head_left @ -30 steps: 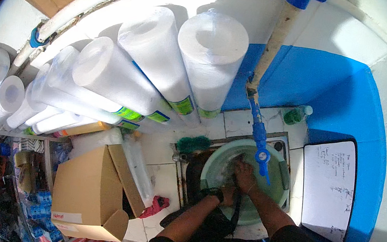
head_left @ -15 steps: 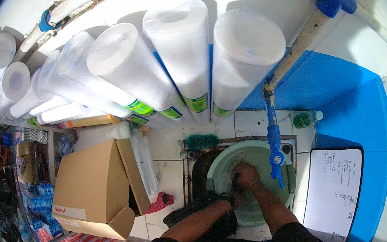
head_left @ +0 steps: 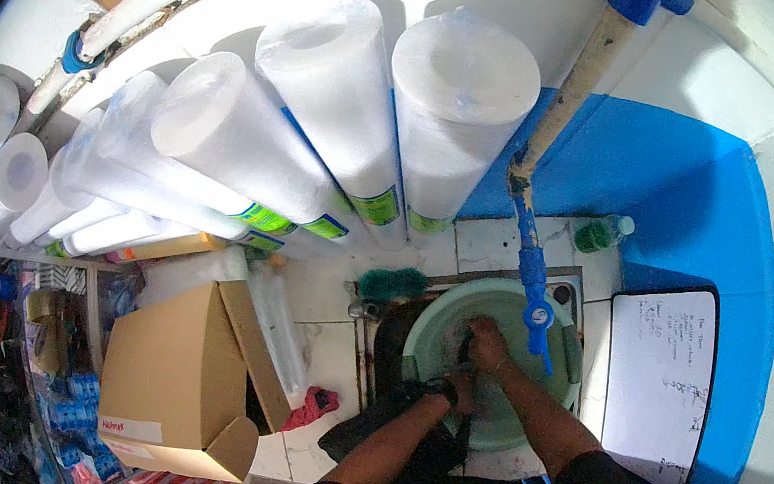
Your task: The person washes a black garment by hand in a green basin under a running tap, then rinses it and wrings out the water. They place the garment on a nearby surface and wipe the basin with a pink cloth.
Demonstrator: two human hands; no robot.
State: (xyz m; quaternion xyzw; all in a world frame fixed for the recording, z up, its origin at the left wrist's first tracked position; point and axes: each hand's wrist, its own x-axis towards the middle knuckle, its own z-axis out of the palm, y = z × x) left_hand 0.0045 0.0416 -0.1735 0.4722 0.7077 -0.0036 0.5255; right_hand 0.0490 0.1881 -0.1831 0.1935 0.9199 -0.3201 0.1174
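Observation:
Both hands are over a pale green basin (head_left: 423, 324) holding cloudy water, under a blue tap (head_left: 537, 315). My right hand (head_left: 489, 347) is closed around a narrow dark strip, like a strap, near the basin's middle. Closer to me, my left hand (head_left: 458, 392) has its fingers curled at the same dark strip; its fingertips are partly hidden. A black bag-like item (head_left: 396, 438) of limp material hangs over the basin's near left rim, beneath my left forearm. It seems joined to the strip, but the join is not plain. My left wrist wears a dark band.
A green scrubbing pad (head_left: 392, 285) lies beyond the basin's left side. A green-tinted bottle (head_left: 603, 234) stands by the blue wall. At right leans a whiteboard (head_left: 656, 386). On the left are a cardboard box (head_left: 173, 375), a red cloth (head_left: 312, 411) and tall white foam rolls (head_left: 461, 92).
The view has shifted slightly, so the scene sits a little further left. My right hand has moved slightly away from me, and the dark strip shows more clearly between my hands.

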